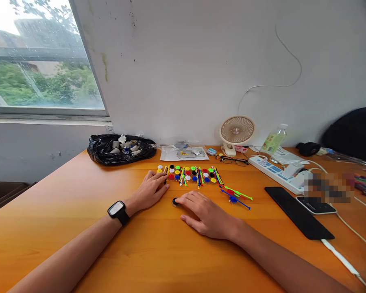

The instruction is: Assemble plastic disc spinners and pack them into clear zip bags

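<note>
While the left hand rests palm down with its fingers loosely bent, the right hand lies relaxed and uncurled, its foremost fingertips touching a black disc and its thumb standing apart. Whether the left hand holds anything between its fingers cannot be told; its fingertips meet the left end of a band of coloured discs, which extends beyond both hands and is interspersed with slim arrows in clusters. The black disc lies between the hands, on the near side of this band. To the right of the right hand, a blue disc lies beside a blue arrow, with a green arrow just beyond. A watch encircles the left wrist. Farther to the right of the right hand lies a black slab, with a white power strip beyond it; past the left hand sits a black plastic bag.
</note>
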{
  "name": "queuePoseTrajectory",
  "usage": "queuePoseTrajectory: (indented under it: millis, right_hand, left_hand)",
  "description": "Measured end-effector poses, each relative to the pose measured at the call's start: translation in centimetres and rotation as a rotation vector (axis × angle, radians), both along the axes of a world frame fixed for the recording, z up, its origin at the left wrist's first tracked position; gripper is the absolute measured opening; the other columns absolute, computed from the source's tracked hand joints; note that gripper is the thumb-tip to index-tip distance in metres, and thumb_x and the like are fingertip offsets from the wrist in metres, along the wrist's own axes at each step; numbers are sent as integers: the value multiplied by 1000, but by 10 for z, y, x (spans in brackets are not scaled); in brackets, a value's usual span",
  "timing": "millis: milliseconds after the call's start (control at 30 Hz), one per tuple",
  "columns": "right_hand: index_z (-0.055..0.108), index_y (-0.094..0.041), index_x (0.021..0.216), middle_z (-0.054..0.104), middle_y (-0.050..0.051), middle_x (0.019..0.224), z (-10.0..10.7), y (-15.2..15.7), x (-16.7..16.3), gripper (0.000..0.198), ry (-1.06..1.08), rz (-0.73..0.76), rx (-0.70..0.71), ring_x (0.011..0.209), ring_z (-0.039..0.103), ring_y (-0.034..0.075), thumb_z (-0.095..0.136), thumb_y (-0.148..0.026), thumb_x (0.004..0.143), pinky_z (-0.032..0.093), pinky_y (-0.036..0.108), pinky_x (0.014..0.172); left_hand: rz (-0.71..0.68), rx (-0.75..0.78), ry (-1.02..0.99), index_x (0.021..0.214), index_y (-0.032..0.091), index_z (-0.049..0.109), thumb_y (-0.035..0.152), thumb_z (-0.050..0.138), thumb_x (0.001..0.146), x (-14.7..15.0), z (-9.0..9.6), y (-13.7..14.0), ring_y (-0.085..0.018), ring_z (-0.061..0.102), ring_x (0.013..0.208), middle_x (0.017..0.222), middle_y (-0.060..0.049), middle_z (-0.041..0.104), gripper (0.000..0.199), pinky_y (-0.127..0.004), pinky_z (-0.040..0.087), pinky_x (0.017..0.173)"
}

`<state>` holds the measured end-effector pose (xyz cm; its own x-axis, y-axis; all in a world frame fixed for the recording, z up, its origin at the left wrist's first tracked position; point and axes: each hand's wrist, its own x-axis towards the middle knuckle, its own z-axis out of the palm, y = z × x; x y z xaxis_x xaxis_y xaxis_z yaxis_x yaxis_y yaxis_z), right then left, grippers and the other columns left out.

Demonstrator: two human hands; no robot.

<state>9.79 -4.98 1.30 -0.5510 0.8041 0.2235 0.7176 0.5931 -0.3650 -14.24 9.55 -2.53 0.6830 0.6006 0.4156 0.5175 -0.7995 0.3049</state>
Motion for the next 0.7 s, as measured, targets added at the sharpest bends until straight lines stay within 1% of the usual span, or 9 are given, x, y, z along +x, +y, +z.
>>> queuePoseTrajectory:
  millis: [167, 433, 600, 700]
  right_hand:
    - [55, -21, 142, 65, 10, 133, 0, 0, 0, 40, -4, 2, -3, 124, 58, 27, 59, -32, 103, 44, 44, 109]
    - [54, -22, 143, 65, 11, 134, -2, -1, 1, 41, 11, 5, -2, 124, 57, 27, 59, -33, 104, 44, 44, 110]
    - [56, -21, 142, 66, 12, 133, -3, -1, 1, 41, 22, 6, 12, 123, 58, 28, 60, -32, 103, 45, 44, 109]
    - [58, -21, 139, 68, 12, 131, -5, 0, 2, 39, 36, 0, 27, 122, 60, 28, 61, -31, 101, 46, 44, 108]
  left_hand:
    - [-4, 1, -3, 140, 24, 65, 39, 49, 107, 1, 2, 0, -30, 53, 122, 143, -8, 64, 39, -48, 45, 107]
    - [36, 18, -66, 134, 25, 68, 36, 55, 103, 0, 6, -4, -30, 56, 121, 139, -8, 67, 35, -50, 48, 108]
    - [39, -27, -206, 129, 21, 71, 33, 56, 102, 2, 6, -5, -29, 61, 125, 134, -11, 69, 33, -48, 50, 111]
    - [43, -55, -310, 123, 20, 73, 33, 59, 100, 4, 7, -7, -27, 69, 115, 129, -11, 72, 30, -43, 56, 104]
